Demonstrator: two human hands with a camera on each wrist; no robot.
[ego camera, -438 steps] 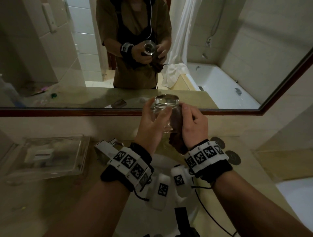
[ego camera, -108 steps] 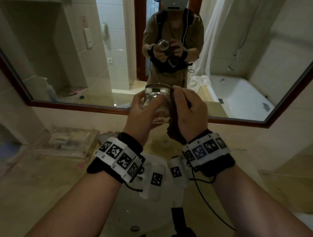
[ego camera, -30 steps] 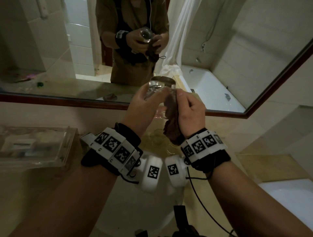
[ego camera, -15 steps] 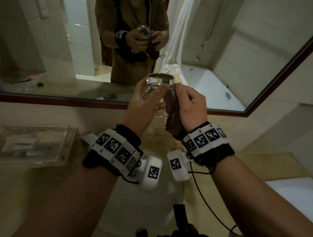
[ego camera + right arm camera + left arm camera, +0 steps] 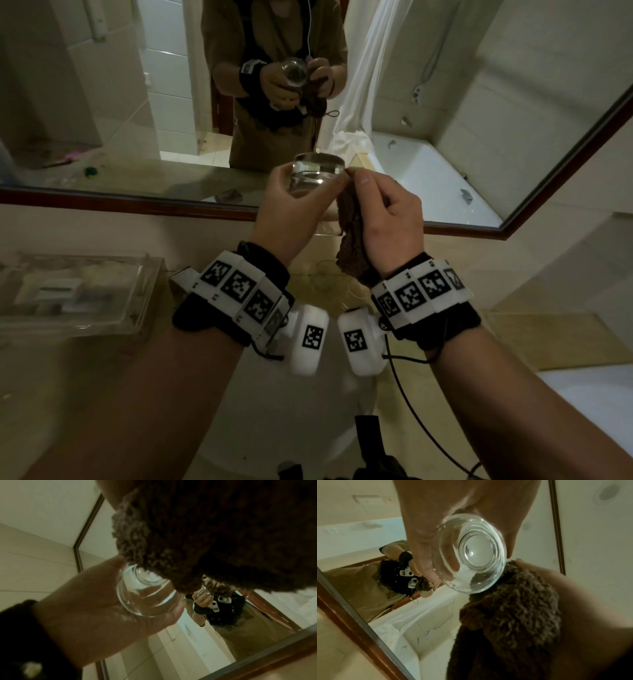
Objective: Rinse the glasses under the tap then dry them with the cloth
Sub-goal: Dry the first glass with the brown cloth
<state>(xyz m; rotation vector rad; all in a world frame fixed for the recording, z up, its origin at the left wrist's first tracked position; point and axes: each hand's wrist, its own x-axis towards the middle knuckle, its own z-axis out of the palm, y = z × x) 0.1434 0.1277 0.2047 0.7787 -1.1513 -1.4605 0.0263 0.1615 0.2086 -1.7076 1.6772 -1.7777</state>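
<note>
My left hand point(image 5: 294, 205) grips a clear drinking glass point(image 5: 317, 171), held up in front of the mirror with its thick base toward me. The glass point(image 5: 471, 555) shows drops of water on its wall in the left wrist view. My right hand point(image 5: 383, 212) holds a dark brown fuzzy cloth point(image 5: 349, 240) bunched in its palm and presses it against the right side of the glass. The cloth point(image 5: 508, 615) covers the glass's lower right edge. From the right wrist the cloth point(image 5: 214, 531) fills the top and the glass point(image 5: 145, 595) sits in the left palm.
A white basin point(image 5: 291, 428) lies below my wrists in a beige counter point(image 5: 102, 377). A clear plastic tray point(image 5: 75, 294) with small items stands at the left. The wood-framed mirror point(image 5: 137, 200) runs along the wall, reflecting a bathtub and curtain.
Both hands stay raised at the mirror with glass and cloth. Over the last second the glass has turned in my left hand and the cloth has shifted along its right side.
</note>
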